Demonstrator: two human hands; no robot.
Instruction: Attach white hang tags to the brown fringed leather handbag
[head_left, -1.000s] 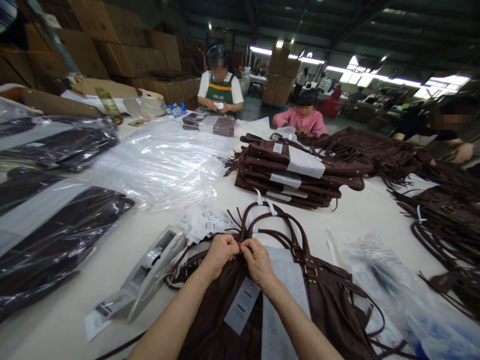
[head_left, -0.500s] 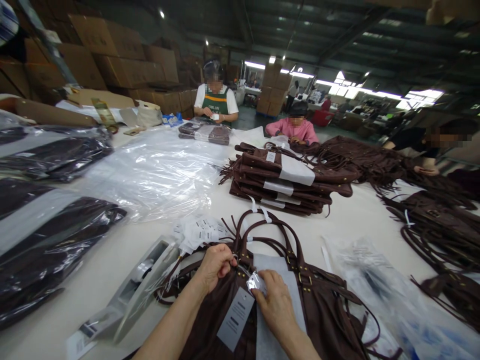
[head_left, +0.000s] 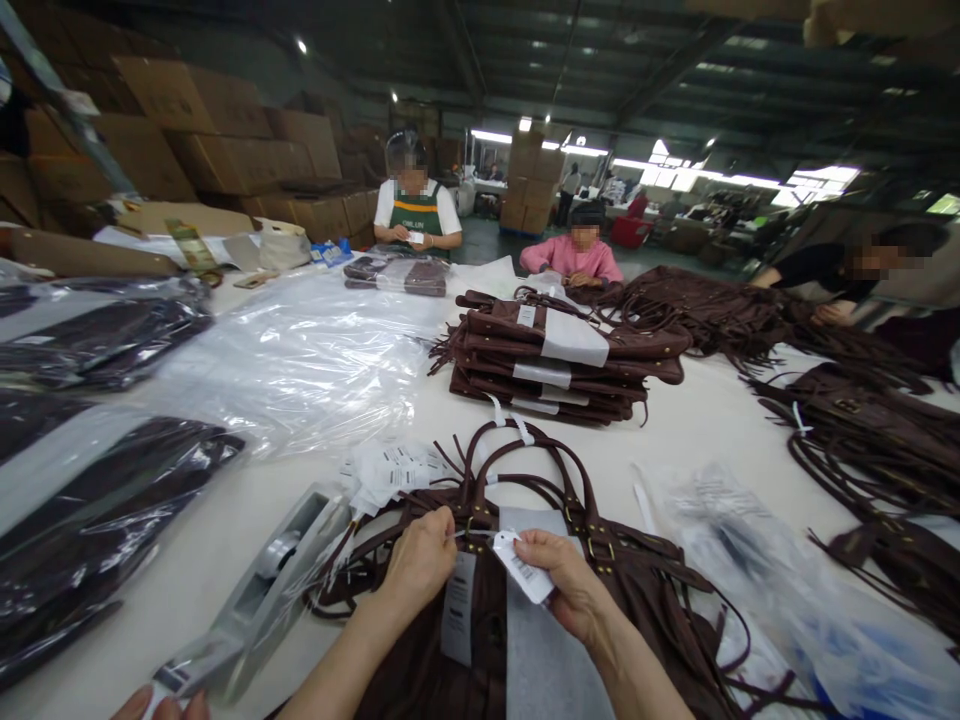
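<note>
A dark brown handbag (head_left: 645,590) with looped handles lies in front of me, a pale paper strip (head_left: 536,640) down its front. My right hand (head_left: 562,575) grips a small white barcode tag (head_left: 523,568) between thumb and fingers. My left hand (head_left: 424,555) is closed in a pinch on the tag's thin string, at the base of the handle. Below that string hangs a longer grey printed tag (head_left: 458,610) against the leather.
Left of the bag are a grey tape dispenser (head_left: 262,570) and white labels (head_left: 390,475). Another person's fingers (head_left: 169,705) show at the lower left. Stacked brown bags (head_left: 570,350), plastic sheets (head_left: 300,350) and bagged goods (head_left: 112,520) lie around. Co-workers (head_left: 416,215) sit opposite.
My right hand has turned the small tag, so its barcode side shows. My left hand has moved slightly left and down. Another person's fingers have appeared at the lower left.
</note>
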